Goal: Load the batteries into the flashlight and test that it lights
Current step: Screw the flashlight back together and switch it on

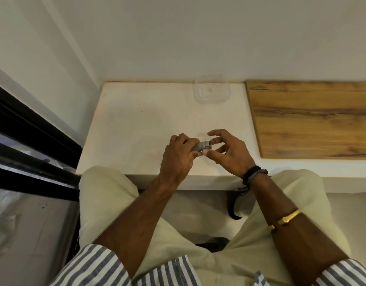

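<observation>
A small grey metal flashlight (201, 145) lies sideways above the white ledge (136, 129), its head end pointing right. My left hand (178, 157) grips its body with curled fingers. My right hand (229, 151) is at the head end, thumb and a fingertip on the flashlight's end, the other fingers spread. A dark wrist strap hangs down below my right wrist. No loose batteries are visible.
A clear plastic box (212, 89) stands at the back of the ledge against the wall. A wooden board (314, 118) covers the ledge's right part. A dark window frame (33, 129) runs along the left. My knees sit under the ledge's front edge.
</observation>
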Available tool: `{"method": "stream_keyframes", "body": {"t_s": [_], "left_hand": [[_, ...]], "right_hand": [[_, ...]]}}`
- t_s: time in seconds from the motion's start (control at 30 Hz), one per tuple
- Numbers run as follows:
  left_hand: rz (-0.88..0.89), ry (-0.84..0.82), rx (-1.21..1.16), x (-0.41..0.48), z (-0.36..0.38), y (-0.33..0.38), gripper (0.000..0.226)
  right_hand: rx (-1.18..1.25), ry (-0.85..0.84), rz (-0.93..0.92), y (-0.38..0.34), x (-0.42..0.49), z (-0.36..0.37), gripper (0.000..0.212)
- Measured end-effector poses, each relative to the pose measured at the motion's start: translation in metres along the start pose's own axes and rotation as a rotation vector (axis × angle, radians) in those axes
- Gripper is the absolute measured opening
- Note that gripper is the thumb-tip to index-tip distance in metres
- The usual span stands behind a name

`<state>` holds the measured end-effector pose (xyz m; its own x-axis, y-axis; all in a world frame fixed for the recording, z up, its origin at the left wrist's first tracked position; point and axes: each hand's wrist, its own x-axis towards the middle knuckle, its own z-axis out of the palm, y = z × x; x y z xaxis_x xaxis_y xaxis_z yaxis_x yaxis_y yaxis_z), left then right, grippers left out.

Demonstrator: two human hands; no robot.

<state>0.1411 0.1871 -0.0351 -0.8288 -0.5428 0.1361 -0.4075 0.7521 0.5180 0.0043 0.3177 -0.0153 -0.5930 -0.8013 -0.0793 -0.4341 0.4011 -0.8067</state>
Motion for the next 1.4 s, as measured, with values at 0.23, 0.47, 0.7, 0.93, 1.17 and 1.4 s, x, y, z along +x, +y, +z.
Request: {"method": "stream_keyframes", "body": {"t_s": [0.23,0.47,0.7,0.93,1.17,1.4], "left_hand": [[0.006,-0.012,-0.002,0.000,0.001,0.001,0.035],[0.042,-0.031,0.003,-0.002,0.000,0.003,0.036],[-0.006,-0.048,0.008,-0.002,0.000,-0.001,0.036],[0.025,-0.040,0.003,-0.001,0.000,0.001,0.036],[0.022,-0.035,-0.007,-0.001,0.000,0.003,0.037],[-0.033,-0.054,-0.027,-0.002,0.000,-0.002,0.039]], "right_hand": [[-0.033,0.025,0.019,-0.003,-0.002,0.001,0.023],[-0.111,0.012,0.129,-0.002,-0.001,0.008,0.063],[0.002,-0.051,-0.011,0.002,-0.002,0.004,0.036],[-0.046,-0.008,0.068,0.003,-0.001,0.009,0.040],[0.003,0.014,0.153,0.001,0.000,0.009,0.051],[-0.035,-0.010,-0.018,-0.007,-0.005,0.001,0.032]]}}
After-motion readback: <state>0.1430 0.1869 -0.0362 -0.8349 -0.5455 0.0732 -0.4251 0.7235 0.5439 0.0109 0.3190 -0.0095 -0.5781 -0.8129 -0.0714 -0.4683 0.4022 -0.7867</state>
